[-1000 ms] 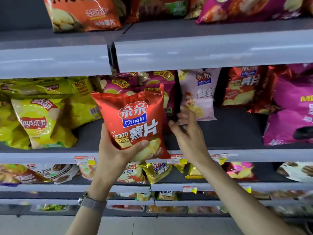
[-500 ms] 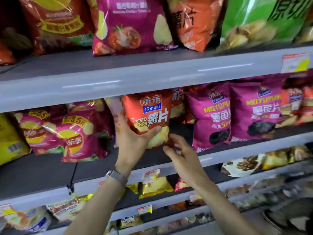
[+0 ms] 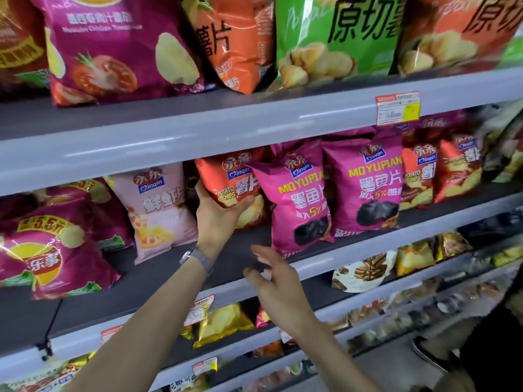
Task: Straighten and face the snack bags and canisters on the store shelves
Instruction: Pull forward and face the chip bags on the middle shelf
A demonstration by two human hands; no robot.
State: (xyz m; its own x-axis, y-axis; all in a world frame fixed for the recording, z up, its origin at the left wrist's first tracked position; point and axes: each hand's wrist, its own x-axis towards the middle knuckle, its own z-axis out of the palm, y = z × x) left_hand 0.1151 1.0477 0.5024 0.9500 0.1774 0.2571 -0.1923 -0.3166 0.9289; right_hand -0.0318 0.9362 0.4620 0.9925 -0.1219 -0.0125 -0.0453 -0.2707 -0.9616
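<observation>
We hold the red potato chip bag (image 3: 232, 182) on the middle shelf (image 3: 158, 275), upright with its printed front toward us, between the pale pink bag (image 3: 158, 210) on its left and the magenta bag (image 3: 294, 205) on its right. The magenta bag stands further forward and covers the red bag's right edge. Our left hand (image 3: 218, 219) grips the red bag low down, the thumb lying across its front and the fingers curled behind its left side. We cannot tell whether the bag's bottom touches the shelf, since the hand hides it. A wristwatch (image 3: 195, 257) sits on that wrist.

Our right hand (image 3: 278, 281) hovers lower, in front of the shelf's grey front edge and just beneath the magenta bag, fingers spread and loosely straight, holding nothing. It is blurred.

A second magenta bag (image 3: 368, 188) stands just right of the first, with more red bags past it. Far left, a large purple-pink bag (image 3: 51, 250) leans on the same shelf. The shelf above carries a big green bag (image 3: 336, 38) and a price tag (image 3: 397, 107) on its edge.
</observation>
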